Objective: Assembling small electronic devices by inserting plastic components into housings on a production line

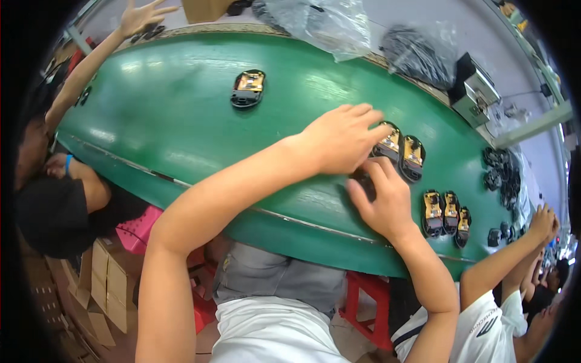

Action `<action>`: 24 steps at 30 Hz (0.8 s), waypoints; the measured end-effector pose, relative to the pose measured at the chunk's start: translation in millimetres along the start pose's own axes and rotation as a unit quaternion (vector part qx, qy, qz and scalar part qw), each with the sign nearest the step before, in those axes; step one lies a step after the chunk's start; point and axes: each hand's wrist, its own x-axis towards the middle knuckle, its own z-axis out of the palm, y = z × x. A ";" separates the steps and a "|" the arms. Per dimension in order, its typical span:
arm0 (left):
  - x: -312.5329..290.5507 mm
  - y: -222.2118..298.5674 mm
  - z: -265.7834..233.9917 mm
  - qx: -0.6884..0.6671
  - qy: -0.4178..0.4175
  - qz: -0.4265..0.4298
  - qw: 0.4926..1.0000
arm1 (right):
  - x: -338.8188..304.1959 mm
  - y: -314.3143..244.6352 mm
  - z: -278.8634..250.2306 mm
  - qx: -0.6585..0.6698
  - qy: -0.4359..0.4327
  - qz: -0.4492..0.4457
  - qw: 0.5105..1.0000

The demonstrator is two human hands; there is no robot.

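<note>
Near the right middle of the green belt, my left hand (346,138) reaches over with bent, slightly blurred fingers. Its fingertips overlap the left side of an opened computer mouse (390,145) whose yellowish circuit board shows; whether they press on it I cannot tell. Just below, my right hand (387,201) curls its thumb and fingers around a dark mouse (363,178), mostly hidden between both hands. Another opened mouse (413,158) lies right beside the first. Closer to the belt's near edge, three more opened mice (449,212) stand in a row.
A lone opened mouse (247,89) sits farther up the belt (169,109). Clear plastic bags (327,27) and a metal box-shaped device (472,94) line the far side. Co-workers sit left and right, one stretching an arm (85,75) across the belt's left end. Dark parts (499,166) lie far right.
</note>
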 end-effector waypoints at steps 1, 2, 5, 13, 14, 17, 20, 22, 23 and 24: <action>10.5 -2.7 18.6 0.004 0.047 0.012 0.999 | -3.9 -5.4 -3.9 -0.018 -0.011 0.012 1.000; 19.8 -7.9 33.2 -0.050 0.027 0.008 0.998 | -7.2 -10.8 -5.6 -0.028 -0.016 0.002 0.999; 30.3 -16.8 64.5 -0.082 -0.005 0.010 0.997 | -17.9 -13.2 -0.4 -0.040 -0.013 -0.035 0.998; -40.4 -20.7 10.9 -0.113 -0.027 -0.027 0.993 | -20.6 -2.0 -0.7 0.015 -0.005 -0.008 1.000; -55.3 -21.7 -1.9 -0.112 -0.030 -0.030 0.993 | -17.2 -1.9 -3.5 0.003 -0.007 -0.023 1.000; -87.6 -12.7 -25.4 -0.124 -0.060 -0.067 0.988 | -11.5 5.0 -8.9 0.029 0.000 -0.026 0.999; -110.2 16.9 -46.7 -0.092 -0.100 -0.153 0.979 | -9.5 0.3 -7.9 0.038 -0.013 0.012 0.999; -120.7 42.4 -60.4 -0.084 -0.090 -0.208 0.970 | -10.4 -2.2 -5.8 0.027 -0.018 0.028 0.999; -126.1 51.4 -63.4 -0.080 -0.081 -0.226 0.968 | -10.7 -2.6 -2.6 0.014 -0.006 0.012 1.000; -131.2 62.6 -61.1 -0.085 -0.080 -0.228 0.967 | -13.1 -3.0 -2.6 -0.002 0.003 -0.006 1.000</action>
